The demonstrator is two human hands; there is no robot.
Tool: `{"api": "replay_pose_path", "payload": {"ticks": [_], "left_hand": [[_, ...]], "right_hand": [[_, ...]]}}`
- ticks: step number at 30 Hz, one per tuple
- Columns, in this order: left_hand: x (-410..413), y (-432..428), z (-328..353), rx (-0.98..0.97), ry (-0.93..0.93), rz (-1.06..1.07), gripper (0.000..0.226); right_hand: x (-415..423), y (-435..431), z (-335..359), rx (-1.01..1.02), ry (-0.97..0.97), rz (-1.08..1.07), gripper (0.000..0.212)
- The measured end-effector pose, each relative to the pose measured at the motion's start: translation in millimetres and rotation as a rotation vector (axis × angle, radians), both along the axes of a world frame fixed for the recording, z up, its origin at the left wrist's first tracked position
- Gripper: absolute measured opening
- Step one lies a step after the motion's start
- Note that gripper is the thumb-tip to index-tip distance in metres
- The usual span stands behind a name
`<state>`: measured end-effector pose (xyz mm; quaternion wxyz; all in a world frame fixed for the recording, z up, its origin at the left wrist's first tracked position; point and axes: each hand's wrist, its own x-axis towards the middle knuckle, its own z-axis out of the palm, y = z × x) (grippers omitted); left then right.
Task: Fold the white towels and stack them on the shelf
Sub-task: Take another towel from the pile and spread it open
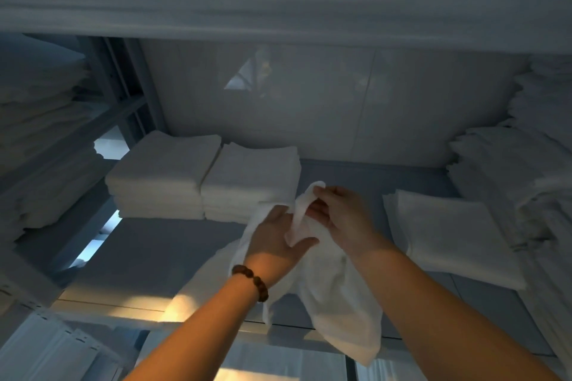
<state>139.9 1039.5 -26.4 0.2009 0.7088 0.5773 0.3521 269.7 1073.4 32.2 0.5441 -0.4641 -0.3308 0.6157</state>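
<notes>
While the right hand [340,216] pinches an upper corner of the white towel [334,294] between thumb and fingers, the left hand [277,235], close beside it, lies against the cloth with its thumb spread, though I cannot tell whether it grips. To fold well, I judge, find the matching corner, draw the top edge taut and let the thin, limp, crumpled cloth hang straight over the smooth grey shelf [173,250]. Two thick, square-edged stacks [161,176] sit at ten o'clock, a spread towel [448,235] at three o'clock.
</notes>
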Motion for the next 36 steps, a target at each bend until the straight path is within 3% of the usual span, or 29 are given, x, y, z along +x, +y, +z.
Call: {"api": "replay_pose_path", "payload": {"ticks": [4, 11, 14, 17, 20, 23, 25, 27, 29, 32, 36], "left_hand": [[0, 2, -5, 0.02, -0.017, 0.114, 0.025], [-37, 5, -14, 0.073, 0.065, 0.116, 0.012], [-52, 6, -15, 0.041, 0.075, 0.119, 0.012], [-58, 6, -8, 0.06, 0.048, 0.101, 0.01], [-53, 7, 7, 0.099, 0.029, 0.037, 0.01], [-43, 9, 20, 0.111, -0.021, 0.003, 0.007], [-37, 10, 27, 0.114, -0.078, -0.013, 0.006], [-32, 10, 33, 0.092, -0.128, -0.044, 0.01], [-30, 10, 36, 0.063, -0.163, -0.063, 0.016], [-31, 7, 41, 0.036, -0.22, -0.06, 0.021], [-39, 3, 45, 0.009, -0.292, -0.021, 0.011]], "right_hand": [[-4, 6, 7, -0.042, 0.076, -0.119, 0.014], [45, 26, 0, -0.107, 0.092, -0.37, 0.003], [71, 33, -10, -0.172, 0.068, -0.445, 0.014], [86, 39, -24, -0.248, -0.037, -0.424, 0.018], [77, 34, -36, -0.3, -0.322, -0.255, 0.027], [53, 19, -44, -0.087, -0.713, -0.155, 0.049], [35, 6, -37, 0.213, -0.847, -0.048, 0.045], [18, -6, -28, 0.448, -0.82, 0.144, 0.035], [8, -11, -22, 0.556, -0.788, 0.325, 0.029], [5, -11, -18, 0.569, -0.754, 0.407, 0.027], [3, -8, -17, 0.58, -0.739, 0.405, 0.021]]}}
